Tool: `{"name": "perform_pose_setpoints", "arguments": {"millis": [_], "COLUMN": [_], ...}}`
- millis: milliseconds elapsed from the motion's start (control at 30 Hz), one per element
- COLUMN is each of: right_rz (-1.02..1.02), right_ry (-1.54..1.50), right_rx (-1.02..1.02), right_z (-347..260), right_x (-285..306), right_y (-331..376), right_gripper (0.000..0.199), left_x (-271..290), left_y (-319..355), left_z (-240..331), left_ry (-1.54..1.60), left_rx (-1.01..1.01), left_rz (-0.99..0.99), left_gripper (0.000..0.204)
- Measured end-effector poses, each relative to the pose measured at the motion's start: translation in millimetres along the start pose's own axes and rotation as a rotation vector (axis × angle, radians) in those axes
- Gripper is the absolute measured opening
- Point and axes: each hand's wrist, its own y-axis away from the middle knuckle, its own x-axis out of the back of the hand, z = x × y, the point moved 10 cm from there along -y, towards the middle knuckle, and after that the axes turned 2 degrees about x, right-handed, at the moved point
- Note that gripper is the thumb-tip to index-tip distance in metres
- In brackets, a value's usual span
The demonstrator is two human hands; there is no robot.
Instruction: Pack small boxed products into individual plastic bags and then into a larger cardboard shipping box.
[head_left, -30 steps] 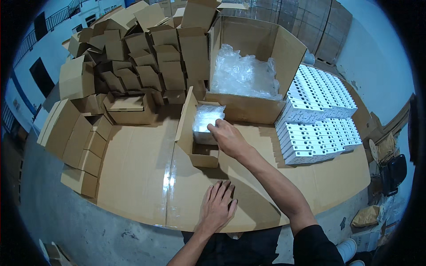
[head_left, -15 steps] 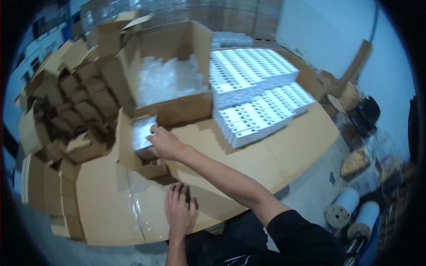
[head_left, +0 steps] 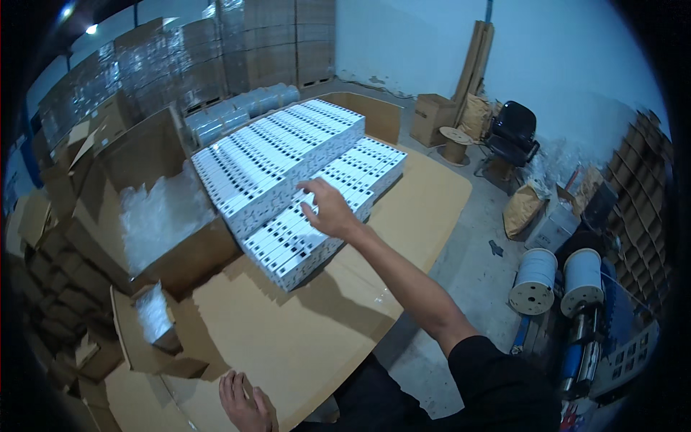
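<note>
My right hand [head_left: 327, 210] reaches out over the stacked rows of small white boxes [head_left: 288, 169] on the cardboard-covered table [head_left: 302, 331], fingers spread just above the lower stack and holding nothing. My left hand [head_left: 243, 403] rests flat on the table near its front edge. A small open cardboard box [head_left: 147, 331] with a clear plastic bag inside sits at the left, away from both hands.
A large open carton [head_left: 155, 216] with plastic-wrapped items stands behind the small box. Piles of folded small cartons [head_left: 36, 273] crowd the left. On the floor at the right are two white spools [head_left: 558, 277], a black chair [head_left: 512, 133], sacks and wrapped pallets.
My right hand left the small open box and swung right to the white boxes. The view turned right with it. My left hand stayed on the table.
</note>
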Motion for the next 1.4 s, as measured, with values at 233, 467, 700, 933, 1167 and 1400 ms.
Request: {"name": "perform_pose_setpoints", "arguments": {"millis": [233, 467, 700, 933, 1167, 1400], "right_rz": [0.04, 0.163, -0.018, -0.069, 0.035, 0.043], "right_ry": [0.188, 0.387, 0.471, 0.516, 0.454, 0.49], "right_rx": [-0.295, -0.45, -0.708, -0.65, -0.542, -0.464], "right_z": [145.2, 277.1, 330.1, 385.4, 381.9, 340.9], "right_x": [68.6, 142.4, 142.0, 152.1, 170.8, 190.4], "right_y": [13.3, 29.4, 30.2, 48.0, 60.1, 75.2], "right_gripper": [0.036, 0.052, 0.063, 0.052, 0.028, 0.026], "left_x": [3.7, -6.3, -8.4, -13.2, -20.7, -16.9], "left_y": [-11.2, -8.2, -0.1, -6.5, 1.0, 5.8], "left_z": [20.1, 19.3, 1.7, 3.7, -19.5, -17.5], "left_ry": [-0.023, -0.053, 0.0, -0.088, 0.117, -0.024], "left_rx": [-0.018, -0.036, 0.111, -0.082, 0.274, 0.092], "left_rz": [-0.007, -0.026, -0.073, -0.08, -0.119, -0.139], "left_gripper": [0.033, 0.036, 0.048, 0.05, 0.052, 0.048]}}
